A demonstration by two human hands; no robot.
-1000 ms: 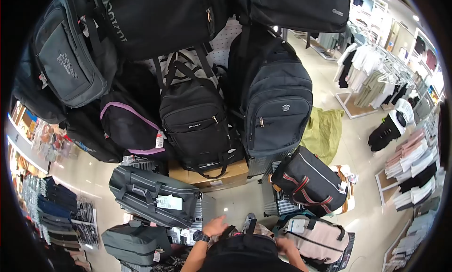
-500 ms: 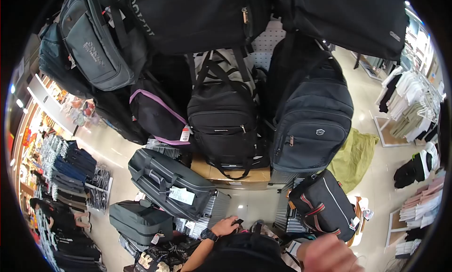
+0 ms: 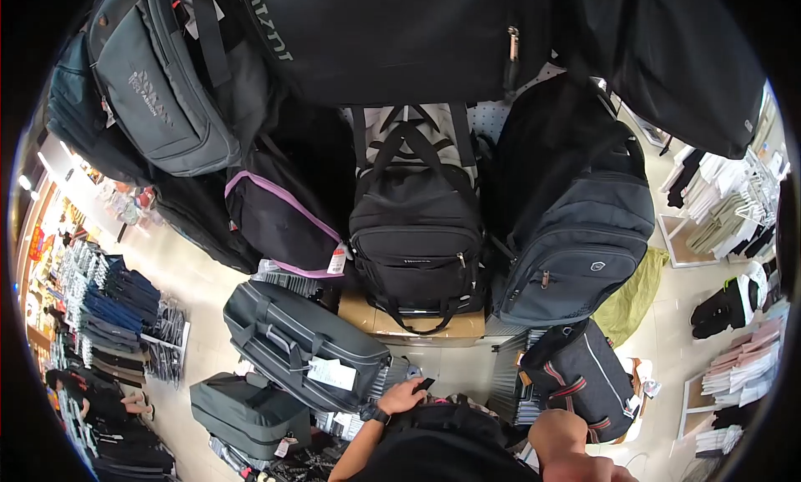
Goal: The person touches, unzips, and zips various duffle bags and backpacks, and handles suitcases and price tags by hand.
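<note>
Your left hand [image 3: 402, 396] reaches forward low in the view, its forearm slanting up and inward from the bottom edge; a dark watch [image 3: 375, 411] sits at the wrist; the back of the hand faces up and the fingers point toward the middle, their tips at a small dark piece [image 3: 425, 384]; they look bent together around it, though you cannot tell whether they pinch it or only touch it. Your right hand [image 3: 561, 439] is raised close to the camera, large and blurred, with a rounded, knuckle-like outline toward the top; its fingertips are hidden, so you cannot tell whether it is closed or holds anything.

Between your two hands lies a black shape [image 3: 442, 444], either a bag or clothing; the small dark piece is just above its left part. Beside your left hand is a grey duffel bag [image 3: 292, 336] with a white tag [image 3: 332, 373]; in the view, your right hand overlaps the lower edge of a black duffel bag [image 3: 591, 374] with red-striped handles. Ahead, a black backpack [image 3: 417, 253] stands over a cardboard box [image 3: 380, 319]; a dark blue-grey backpack [image 3: 571, 269] is to its right.
</note>
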